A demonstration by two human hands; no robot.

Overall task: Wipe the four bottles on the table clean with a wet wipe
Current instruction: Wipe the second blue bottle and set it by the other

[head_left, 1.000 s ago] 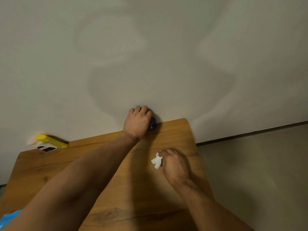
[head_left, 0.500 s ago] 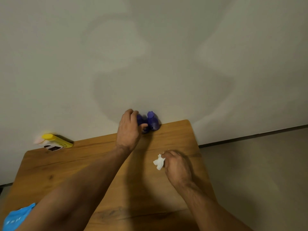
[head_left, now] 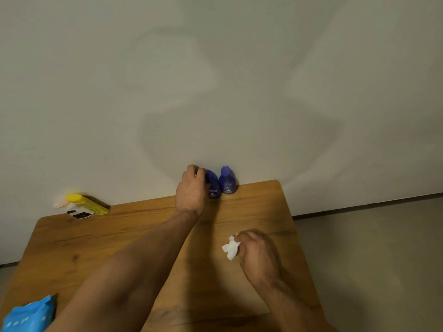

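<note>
Item 1, left hand point(head_left: 191, 188): fingers curled round the left blue bottle point(head_left: 213, 185) at the far edge of the table point(head_left: 119, 248), close against the wall point(head_left: 215, 92); I cannot tell whether its base is off the wood.
Item 2, right blue bottle point(head_left: 227, 182): upright, just beside the held one, possibly touching it; untouched by either hand.
Item 3, right hand point(head_left: 257, 254): well apart from the left, nearer me, pinching a crumpled wet wipe point(head_left: 230, 248).
Item 4, yellow bottle point(head_left: 88, 204) and pale bottle point(head_left: 76, 212): at the far left by the wall, side by side, leaning in this wide-angle view.
Item 5, blue pack point(head_left: 28, 315): near left corner.
Risks, as I judge them: drawing the held bottle out could clip its neighbour and topple it, the two stand so close; the grip covers much of the body, so the wipe may miss what the fingers hide; a damp surface could slip in the hand; the wipe is bunched small, so coverage may be patchy.
</note>
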